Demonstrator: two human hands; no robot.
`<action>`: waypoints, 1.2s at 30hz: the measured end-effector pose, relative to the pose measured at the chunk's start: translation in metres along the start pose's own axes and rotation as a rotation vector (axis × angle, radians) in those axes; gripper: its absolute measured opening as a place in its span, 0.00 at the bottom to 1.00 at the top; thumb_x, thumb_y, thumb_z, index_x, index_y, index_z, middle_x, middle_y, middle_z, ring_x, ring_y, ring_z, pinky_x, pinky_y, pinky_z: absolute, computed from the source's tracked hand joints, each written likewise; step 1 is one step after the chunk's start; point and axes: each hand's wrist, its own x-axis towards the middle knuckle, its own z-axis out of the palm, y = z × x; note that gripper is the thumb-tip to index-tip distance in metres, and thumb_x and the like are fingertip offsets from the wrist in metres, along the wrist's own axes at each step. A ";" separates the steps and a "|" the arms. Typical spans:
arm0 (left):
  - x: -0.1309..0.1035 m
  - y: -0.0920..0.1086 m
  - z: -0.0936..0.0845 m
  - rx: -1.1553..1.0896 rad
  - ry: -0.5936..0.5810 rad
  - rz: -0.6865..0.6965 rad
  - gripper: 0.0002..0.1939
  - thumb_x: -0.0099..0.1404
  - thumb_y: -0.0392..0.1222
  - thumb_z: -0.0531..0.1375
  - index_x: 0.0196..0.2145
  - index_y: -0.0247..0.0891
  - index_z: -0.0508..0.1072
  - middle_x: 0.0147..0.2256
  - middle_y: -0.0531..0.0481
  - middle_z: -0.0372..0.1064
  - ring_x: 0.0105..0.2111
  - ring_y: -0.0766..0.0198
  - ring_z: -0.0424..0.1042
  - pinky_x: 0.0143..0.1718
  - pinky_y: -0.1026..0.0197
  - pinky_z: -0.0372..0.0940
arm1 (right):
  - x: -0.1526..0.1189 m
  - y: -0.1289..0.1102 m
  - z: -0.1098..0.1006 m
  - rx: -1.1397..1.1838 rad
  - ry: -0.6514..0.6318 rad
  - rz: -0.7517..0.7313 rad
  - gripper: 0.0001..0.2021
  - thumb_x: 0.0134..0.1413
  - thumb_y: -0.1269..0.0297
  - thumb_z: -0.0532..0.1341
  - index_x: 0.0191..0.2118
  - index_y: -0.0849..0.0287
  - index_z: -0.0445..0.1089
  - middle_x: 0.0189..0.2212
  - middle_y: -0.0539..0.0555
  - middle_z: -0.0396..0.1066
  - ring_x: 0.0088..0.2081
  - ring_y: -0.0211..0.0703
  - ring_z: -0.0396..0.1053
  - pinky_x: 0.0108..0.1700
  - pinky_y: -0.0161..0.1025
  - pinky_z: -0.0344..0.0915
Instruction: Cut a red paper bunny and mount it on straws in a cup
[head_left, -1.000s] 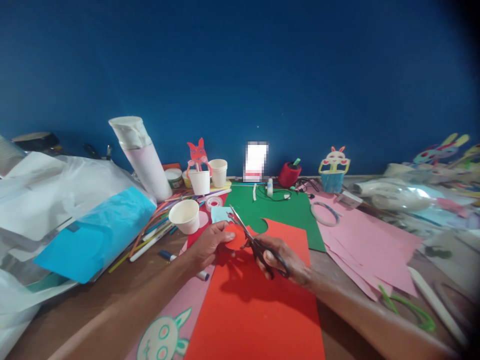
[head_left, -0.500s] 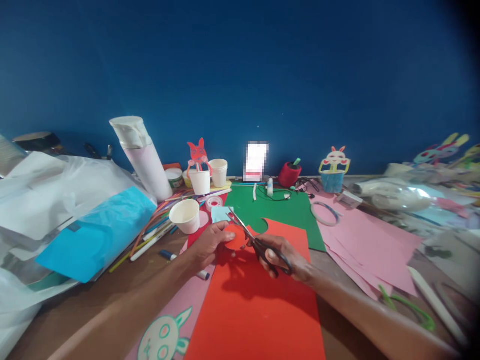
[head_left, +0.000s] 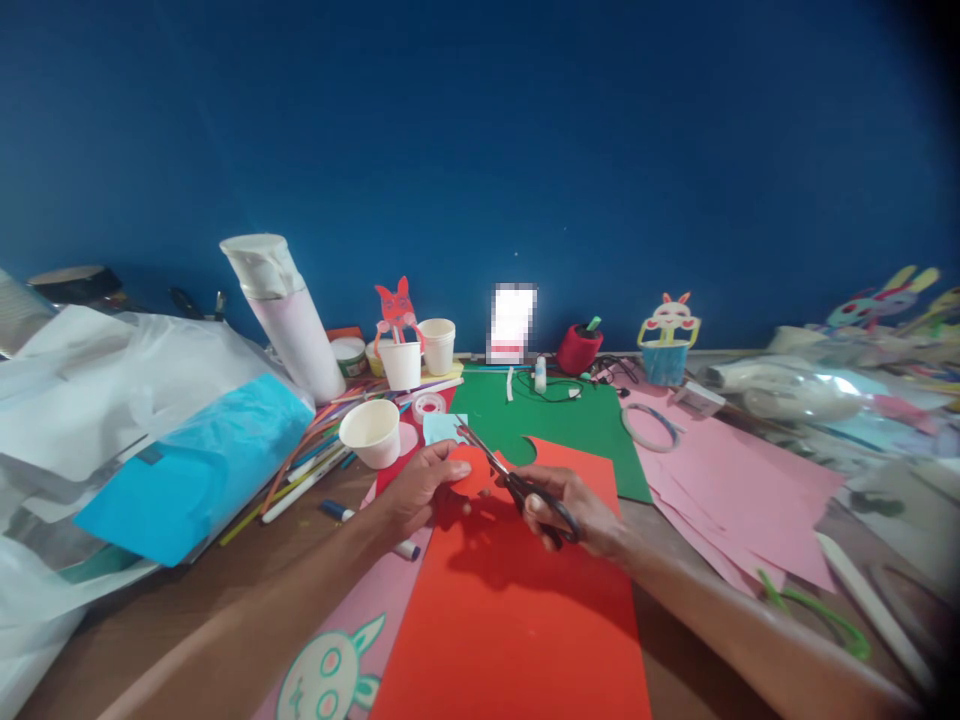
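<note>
My left hand pinches a small red paper piece between thumb and fingers. In my right hand are black-handled scissors, their blades pointing up and left over the piece, looking nearly closed. Below both hands lies a large red-orange sheet, with a curved notch in its top edge. Shadows of the hands fall on the sheet. Whether the blades touch the piece is hard to tell.
A white paper cup and several markers stand or lie at left. Behind are a green sheet and a rabbit figure in a blue cup. Pink sheets lie at right, a blue packet at far left.
The scissor blades have drawn closer together, and the handle loops in my right hand have closed slightly. My left hand has hardly moved and still pinches the red piece.
</note>
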 end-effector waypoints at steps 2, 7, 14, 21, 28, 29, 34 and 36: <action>0.001 0.000 0.000 0.000 0.012 0.041 0.10 0.50 0.38 0.62 0.28 0.35 0.64 0.23 0.52 0.68 0.21 0.68 0.68 0.20 0.68 0.63 | 0.003 0.006 -0.003 -0.070 0.098 0.023 0.32 0.42 0.44 0.59 0.48 0.65 0.63 0.15 0.44 0.57 0.14 0.30 0.56 0.16 0.31 0.55; 0.005 -0.002 -0.004 -0.006 0.077 0.134 0.10 0.54 0.41 0.61 0.28 0.36 0.62 0.20 0.58 0.61 0.15 0.78 0.56 0.15 0.73 0.53 | 0.006 0.010 -0.019 -0.779 0.366 -0.142 0.22 0.47 0.54 0.59 0.49 0.56 0.64 0.21 0.48 0.66 0.22 0.36 0.63 0.23 0.32 0.56; 0.008 -0.002 -0.004 -0.007 0.133 0.167 0.11 0.53 0.41 0.62 0.30 0.37 0.62 0.20 0.60 0.57 0.15 0.78 0.53 0.16 0.72 0.49 | 0.009 0.006 -0.042 -1.331 0.508 -0.095 0.23 0.49 0.59 0.55 0.54 0.51 0.58 0.40 0.52 0.71 0.36 0.44 0.70 0.31 0.34 0.59; 0.008 -0.004 -0.005 0.065 0.195 0.164 0.11 0.51 0.40 0.62 0.29 0.37 0.62 0.21 0.58 0.62 0.17 0.74 0.61 0.17 0.70 0.53 | 0.011 0.010 -0.046 -1.439 0.458 -0.079 0.16 0.53 0.58 0.53 0.48 0.51 0.64 0.35 0.52 0.69 0.35 0.41 0.68 0.31 0.33 0.55; 0.007 -0.002 -0.001 0.085 0.212 0.152 0.11 0.51 0.42 0.61 0.27 0.35 0.63 0.21 0.55 0.65 0.18 0.71 0.65 0.18 0.69 0.56 | 0.011 0.012 -0.045 -1.456 0.443 -0.100 0.15 0.54 0.60 0.53 0.47 0.53 0.66 0.34 0.53 0.67 0.35 0.41 0.66 0.33 0.34 0.56; 0.007 -0.003 -0.002 0.093 0.204 0.149 0.10 0.52 0.43 0.61 0.27 0.34 0.64 0.21 0.54 0.65 0.18 0.71 0.65 0.19 0.69 0.56 | 0.010 0.011 -0.044 -1.459 0.443 -0.111 0.14 0.54 0.61 0.52 0.47 0.53 0.66 0.35 0.53 0.67 0.36 0.41 0.66 0.34 0.34 0.57; 0.007 -0.004 -0.005 0.103 0.135 0.146 0.08 0.55 0.42 0.58 0.28 0.33 0.65 0.24 0.51 0.68 0.20 0.70 0.67 0.21 0.68 0.59 | 0.010 0.008 -0.039 -1.439 0.470 -0.252 0.12 0.55 0.63 0.53 0.42 0.55 0.69 0.40 0.55 0.67 0.42 0.45 0.63 0.42 0.38 0.59; 0.006 -0.004 -0.005 0.087 0.100 0.127 0.08 0.55 0.42 0.58 0.29 0.33 0.65 0.25 0.50 0.69 0.21 0.69 0.68 0.21 0.67 0.59 | 0.010 0.008 -0.035 -1.365 0.477 -0.353 0.12 0.56 0.64 0.52 0.44 0.57 0.69 0.42 0.57 0.67 0.44 0.46 0.62 0.45 0.40 0.59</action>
